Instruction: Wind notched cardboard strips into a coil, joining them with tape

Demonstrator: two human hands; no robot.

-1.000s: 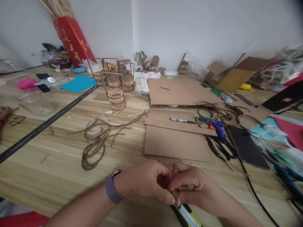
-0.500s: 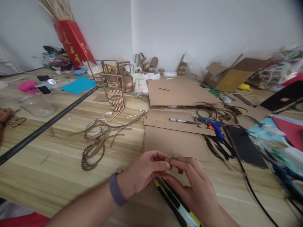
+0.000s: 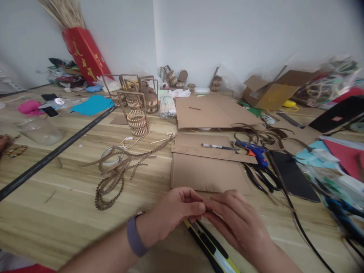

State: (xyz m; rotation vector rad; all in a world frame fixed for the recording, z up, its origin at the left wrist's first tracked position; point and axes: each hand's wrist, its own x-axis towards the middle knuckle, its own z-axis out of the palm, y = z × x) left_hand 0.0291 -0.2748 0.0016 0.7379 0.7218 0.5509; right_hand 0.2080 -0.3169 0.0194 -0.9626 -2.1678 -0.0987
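Note:
My left hand point(image 3: 176, 210) and my right hand point(image 3: 241, 222) meet in front of me, fingertips pinched together. The small brown piece between them showed a moment ago; now my fingers almost wholly cover it. Beneath my hands lies a yellow and black utility knife point(image 3: 210, 246), its upper end partly hidden. Just beyond them is a cardboard sheet point(image 3: 207, 172), with a narrow cardboard strip point(image 3: 193, 146) across its far edge and a pen point(image 3: 218, 146) on that. To the left, thin brown corrugated paper strips point(image 3: 109, 195) lie in loose loops.
A blue glue gun point(image 3: 256, 152), black-handled scissors point(image 3: 267, 180) and a dark phone point(image 3: 295, 176) lie right. Small handled baskets point(image 3: 138, 123) stand back left, near a glass jar point(image 3: 40, 131). An open carton point(image 3: 273, 89) sits back right. Another person's hand point(image 3: 4, 143) shows at the left edge.
My fingers have closed further over the small brown piece, hiding it, and the fingers of my right hand are straighter and closer together. The view has shifted slightly.

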